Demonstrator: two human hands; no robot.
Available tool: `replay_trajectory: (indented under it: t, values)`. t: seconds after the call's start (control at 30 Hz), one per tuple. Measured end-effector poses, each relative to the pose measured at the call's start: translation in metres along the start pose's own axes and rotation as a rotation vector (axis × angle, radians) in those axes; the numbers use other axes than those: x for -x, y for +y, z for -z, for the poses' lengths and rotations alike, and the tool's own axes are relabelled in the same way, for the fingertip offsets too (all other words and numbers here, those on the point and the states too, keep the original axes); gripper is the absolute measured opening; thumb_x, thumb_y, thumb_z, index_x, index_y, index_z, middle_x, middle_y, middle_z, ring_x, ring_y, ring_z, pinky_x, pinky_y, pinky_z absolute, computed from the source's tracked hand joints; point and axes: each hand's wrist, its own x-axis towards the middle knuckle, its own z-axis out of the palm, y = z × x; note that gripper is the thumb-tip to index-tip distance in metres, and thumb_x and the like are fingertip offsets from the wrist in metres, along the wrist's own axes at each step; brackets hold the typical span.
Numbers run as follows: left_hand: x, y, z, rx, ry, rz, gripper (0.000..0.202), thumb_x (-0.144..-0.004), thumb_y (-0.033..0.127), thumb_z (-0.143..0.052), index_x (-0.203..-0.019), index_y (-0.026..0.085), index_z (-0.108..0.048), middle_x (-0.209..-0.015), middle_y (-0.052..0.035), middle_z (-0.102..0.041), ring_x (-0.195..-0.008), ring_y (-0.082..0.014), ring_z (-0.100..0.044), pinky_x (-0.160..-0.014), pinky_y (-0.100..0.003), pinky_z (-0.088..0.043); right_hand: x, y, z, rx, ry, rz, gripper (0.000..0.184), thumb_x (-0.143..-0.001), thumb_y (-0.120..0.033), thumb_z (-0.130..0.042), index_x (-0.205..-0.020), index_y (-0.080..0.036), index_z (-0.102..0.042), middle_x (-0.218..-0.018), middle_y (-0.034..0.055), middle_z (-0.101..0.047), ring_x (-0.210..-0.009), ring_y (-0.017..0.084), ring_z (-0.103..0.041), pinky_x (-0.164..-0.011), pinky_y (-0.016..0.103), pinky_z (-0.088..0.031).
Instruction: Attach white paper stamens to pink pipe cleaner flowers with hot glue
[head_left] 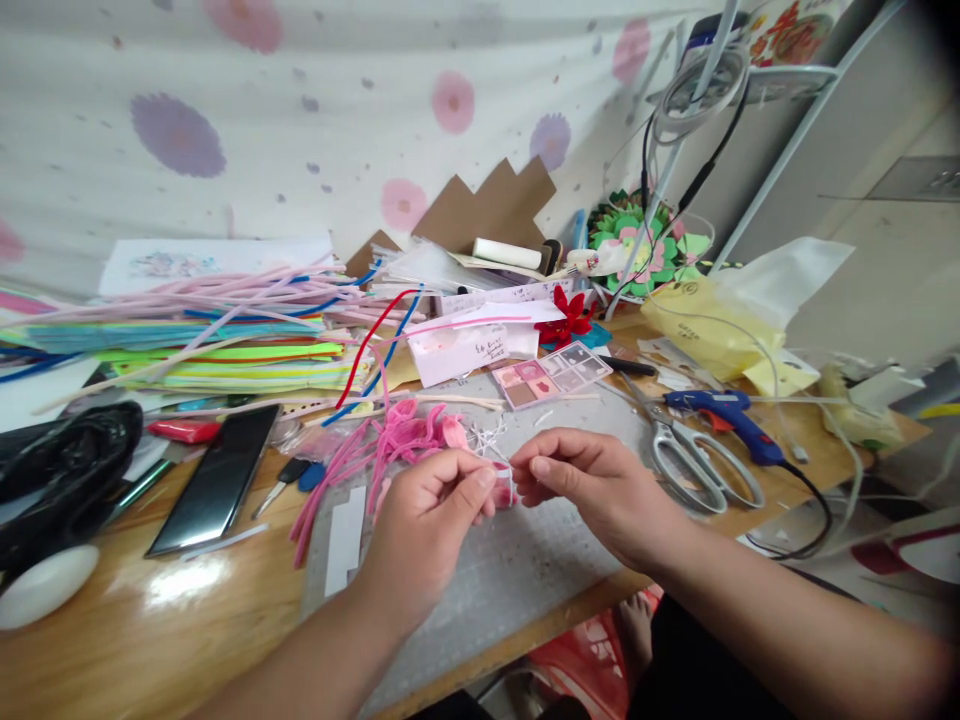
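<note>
Left hand [431, 515]: grip together, seemingly clamped on a small pink-and-white piece [503, 484] above the grey mat [480, 590], likely steadying it for the right hand [589, 480], fingertips bunched close by; cannot tell whether they hold anything. Bare mat reaches nearly to the near edge of the counter [135, 650]; pink stems [409, 430] crowd the left, scissors [694, 460] the right.

One pink-and-white piece [502, 483] at 6 o'clock; one pair of scissors [686, 462] at 4; one glue gun [739, 420] and one makeup palette [544, 380] at 3; two flowers at 2, one red flower [568, 316] and one green-and-pink flower [637, 250]; one smartphone [214, 485] at 8. Two purple blossoms [178, 135] and five pink blossoms [454, 100] printed between 10 and 1.
</note>
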Motion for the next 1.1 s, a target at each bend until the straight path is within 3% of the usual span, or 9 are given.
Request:
replay_trajectory:
  t: [0.17, 0.33, 0.47, 0.53, 0.63, 0.7, 0.77, 0.97, 1.1]
  values:
    - [-0.003, -0.002, 0.001, 0.046, 0.002, 0.023, 0.022, -0.088, 0.030, -0.056, -0.070, 0.019, -0.060, -0.061, 0.0030, -0.056, -0.058, -0.0108, -0.048, -0.057, -0.024, -0.038, -0.002, -0.003, 0.004, 0.166, 0.062, 0.068, 0.014, -0.078, -0.028, -0.066, -0.072, -0.016, -0.063, -0.062, -0.0021, -0.061, -0.058, 0.009, -0.057, -0.058, 0.022, -0.046]
    - [-0.006, -0.003, 0.004, 0.113, 0.030, 0.078, 0.024, -0.087, 0.035, -0.057, -0.071, 0.018, -0.061, -0.059, 0.0021, -0.054, -0.056, -0.0114, -0.046, -0.053, -0.024, -0.037, 0.008, -0.010, 0.019, 0.525, 0.032, -0.003, 0.008, -0.074, -0.022, -0.062, -0.070, -0.016, -0.059, -0.063, -0.0014, -0.060, -0.055, 0.009, -0.053, -0.052, 0.021, -0.041]
    - [-0.009, -0.003, 0.005, 0.134, 0.074, 0.097, 0.027, -0.083, 0.038, -0.060, -0.065, 0.018, -0.061, -0.058, 0.0015, -0.053, -0.053, -0.0122, -0.046, -0.050, -0.025, -0.038, 0.022, -0.020, 0.066, 1.123, 0.158, -0.101, 0.014, -0.079, -0.028, -0.060, -0.071, -0.017, -0.061, -0.064, -0.0009, -0.062, -0.059, 0.012, -0.056, -0.056, 0.021, -0.043]
    - [-0.009, -0.002, 0.004, 0.166, 0.104, 0.107, 0.028, -0.080, 0.039, -0.064, -0.062, 0.017, -0.061, -0.058, 0.0008, -0.054, -0.052, -0.0130, -0.048, -0.049, -0.026, -0.040, 0.030, -0.024, 0.098, 1.282, 0.279, -0.139, 0.023, -0.083, -0.033, -0.054, -0.071, -0.016, -0.062, -0.067, 0.0032, -0.063, -0.063, 0.016, -0.057, -0.059, 0.026, -0.042]
    - [-0.009, 0.000, 0.003, 0.218, 0.139, 0.119, 0.026, -0.075, 0.038, -0.069, -0.061, 0.017, -0.063, -0.059, -0.0008, -0.057, -0.052, -0.0141, -0.050, -0.047, -0.026, -0.042, 0.039, -0.023, 0.139, 1.462, 0.417, -0.224, 0.029, -0.080, -0.031, -0.056, -0.100, -0.012, -0.065, -0.097, 0.0152, -0.066, -0.083, 0.026, -0.060, -0.070, 0.033, -0.042]
    - [-0.010, 0.001, 0.001, 0.252, 0.163, 0.119, 0.025, -0.074, 0.037, -0.070, -0.062, 0.016, -0.064, -0.059, -0.0008, -0.058, -0.052, -0.0140, -0.052, -0.046, -0.026, -0.042, 0.041, -0.017, 0.155, 1.521, 0.445, -0.284, 0.047, -0.074, -0.029, -0.061, -0.118, -0.011, -0.059, -0.108, 0.0190, -0.063, -0.090, 0.030, -0.061, -0.072, 0.035, -0.042]
    - [-0.011, 0.002, 0.000, 0.283, 0.192, 0.118, 0.022, -0.072, 0.036, -0.072, -0.066, 0.016, -0.066, -0.060, -0.0005, -0.060, -0.054, -0.0139, -0.054, -0.048, -0.025, -0.043, 0.041, -0.012, 0.163, 1.535, 0.453, -0.326, 0.057, -0.071, -0.027, -0.063, -0.124, -0.012, -0.056, -0.103, 0.0175, -0.066, -0.090, 0.031, -0.062, -0.070, 0.034, -0.042]
    - [-0.016, 0.002, -0.001, 0.407, 0.315, 0.119, 0.022, -0.064, 0.032, -0.079, -0.075, 0.015, -0.071, -0.069, -0.0014, -0.067, -0.067, -0.0145, -0.060, -0.065, -0.026, -0.049, 0.050, -0.019, 0.176, 1.432, 0.570, -0.355, 0.049, -0.068, -0.026, -0.061, -0.115, -0.013, -0.063, -0.077, 0.0081, -0.066, -0.071, 0.024, -0.062, -0.061, 0.030, -0.041]
    - [-0.018, 0.003, -0.004, 0.512, 0.345, 0.142, 0.023, -0.061, 0.030, -0.081, -0.073, 0.014, -0.070, -0.070, -0.0028, -0.069, -0.076, -0.0178, -0.064, -0.081, -0.034, -0.051, 0.071, -0.033, 0.162, 1.328, 0.645, -0.272, 0.050, -0.076, -0.030, -0.054, -0.123, -0.014, -0.055, -0.065, 0.0013, -0.057, -0.055, 0.019, -0.057, -0.050, 0.028, -0.040]
